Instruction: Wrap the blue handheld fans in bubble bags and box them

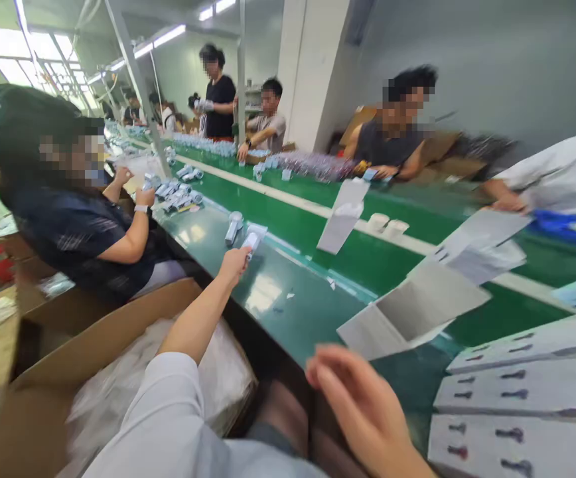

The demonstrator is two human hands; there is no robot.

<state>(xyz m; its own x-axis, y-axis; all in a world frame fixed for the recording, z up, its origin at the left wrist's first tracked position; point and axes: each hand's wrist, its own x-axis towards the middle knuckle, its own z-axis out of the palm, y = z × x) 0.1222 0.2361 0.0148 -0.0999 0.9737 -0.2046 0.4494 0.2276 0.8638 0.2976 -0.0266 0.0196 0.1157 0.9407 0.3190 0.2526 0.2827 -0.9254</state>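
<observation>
My left hand [236,264] reaches out over the near side of the line, its fingers wrapped around a pale handheld device in a clear bag [253,239]. A second handheld device [233,227], with a rounded head, lies just left of it on the green surface. My right hand [360,405] is low in front of me, blurred, with its fingers loosely curved and nothing visible in it. Beyond it, an open white carton [412,309] lies on its side, its opening facing me. Stacked white printed boxes [511,392] stand to its right.
A cardboard box [103,338] with clear plastic bags sits at my left. A seated co-worker [83,199] handles devices near a pile [176,196]. Across the green conveyor [288,202] other people work. Another white carton [342,216] and white rolls [387,226] are on the belt.
</observation>
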